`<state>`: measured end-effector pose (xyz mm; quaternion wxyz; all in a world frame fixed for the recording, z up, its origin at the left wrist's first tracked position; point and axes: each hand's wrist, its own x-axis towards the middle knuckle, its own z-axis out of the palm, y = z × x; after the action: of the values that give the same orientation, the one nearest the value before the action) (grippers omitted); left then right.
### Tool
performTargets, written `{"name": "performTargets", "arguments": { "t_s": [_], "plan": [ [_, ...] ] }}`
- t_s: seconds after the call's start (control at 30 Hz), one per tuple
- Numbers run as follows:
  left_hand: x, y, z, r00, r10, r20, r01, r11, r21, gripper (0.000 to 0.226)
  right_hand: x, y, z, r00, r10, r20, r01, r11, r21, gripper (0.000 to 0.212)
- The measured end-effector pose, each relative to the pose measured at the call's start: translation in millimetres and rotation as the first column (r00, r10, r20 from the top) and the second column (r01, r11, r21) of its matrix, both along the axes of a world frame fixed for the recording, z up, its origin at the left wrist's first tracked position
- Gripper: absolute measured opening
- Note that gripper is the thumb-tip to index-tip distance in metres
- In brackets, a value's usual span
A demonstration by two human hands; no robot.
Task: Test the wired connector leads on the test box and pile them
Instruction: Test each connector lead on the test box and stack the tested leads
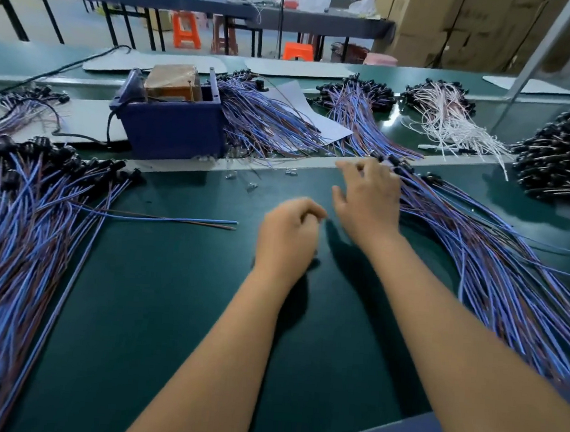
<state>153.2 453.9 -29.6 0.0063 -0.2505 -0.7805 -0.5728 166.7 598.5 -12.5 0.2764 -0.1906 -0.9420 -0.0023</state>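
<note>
The blue test box (172, 123), with a brown taped block on top, stands at the back left of the green mat (176, 309). A large pile of blue and brown wired leads (23, 231) with black connectors lies on the left. Another pile of leads (492, 270) fans out on the right. My right hand (369, 198) hovers with spread fingers at the connector end of the right pile, its fingertips blurred beside the black connectors. My left hand (289, 233) sits over the mat's middle with fingers curled, and I see nothing in it. One single lead (175, 221) lies alone on the mat.
More lead piles (266, 123) (358, 119) lie behind and right of the box, then white-pink leads (452, 123) and a heap of black connectors (564, 161). A marker pen (447, 149) and small clear parts (252, 186) lie near the mat's back edge. A black cable (61, 65) runs from the box.
</note>
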Motion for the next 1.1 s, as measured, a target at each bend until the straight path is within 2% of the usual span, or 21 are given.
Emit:
{"name": "performTargets", "arguments": {
  "t_s": [0.1,0.2,0.23,0.3,0.37,0.5,0.6,0.67,0.77,0.9,1.1],
  "plan": [
    [-34.6,-38.1,0.9,0.966,0.257,0.030,-0.258,0.966,0.027,0.033,-26.6,-53.9,-9.3,0.990,0.139,-0.018,-0.140,0.984,-0.112,0.036],
    [-61.7,-71.1,0.8,0.884,0.455,0.109,-0.465,0.881,0.087,0.032,-56.0,-105.8,-14.5,0.956,0.292,0.029,-0.274,0.922,-0.272,0.026],
    [-68.0,-77.4,0.8,0.854,0.504,0.130,-0.516,0.851,0.095,0.031,-63.8,-121.4,-16.4,0.938,0.338,0.077,-0.303,0.906,-0.295,0.025],
    [-73.2,-83.4,2.1,0.814,0.560,0.153,-0.576,0.813,0.089,0.028,-74.6,-144.9,-19.5,0.914,0.374,0.160,-0.335,0.915,-0.225,0.025],
    [-74.5,-83.0,2.5,0.815,0.558,0.154,-0.573,0.817,0.069,0.026,-78.5,-153.0,-20.1,0.913,0.361,0.189,-0.340,0.931,-0.134,0.023],
    [-77.0,-80.7,-0.5,0.841,0.529,0.118,-0.533,0.846,0.006,0.026,-70.2,-145.1,-18.4,0.867,0.474,0.154,-0.428,0.867,-0.256,0.015],
    [-77.5,-87.6,1.3,0.841,0.538,0.062,-0.540,0.841,0.026,0.025,-64.6,-145.6,-17.3,0.804,0.579,0.134,-0.526,0.798,-0.294,0.011],
    [-82.3,-101.7,1.8,0.785,0.615,-0.074,-0.619,0.783,-0.051,0.022,-64.4,-151.0,-16.3,0.790,0.603,0.113,-0.547,0.776,-0.316,0.013],
    [-99.3,-133.8,-0.6,0.672,0.710,-0.211,-0.739,0.624,-0.253,0.021,-63.7,-159.0,-17.1,0.810,0.578,0.097,-0.532,0.795,-0.290,0.012],
    [-111.3,-152.5,-2.7,0.686,0.709,-0.163,-0.669,0.527,-0.524,0.025,-62.2,-160.8,-19.5,0.822,0.565,0.076,-0.526,0.803,-0.279,0.011],
    [-117.2,-155.2,-0.7,0.662,0.713,-0.230,-0.658,0.407,-0.634,0.033,-62.7,-161.7,-20.2,0.822,0.566,0.066,-0.521,0.793,-0.315,0.011]
  ]
}}
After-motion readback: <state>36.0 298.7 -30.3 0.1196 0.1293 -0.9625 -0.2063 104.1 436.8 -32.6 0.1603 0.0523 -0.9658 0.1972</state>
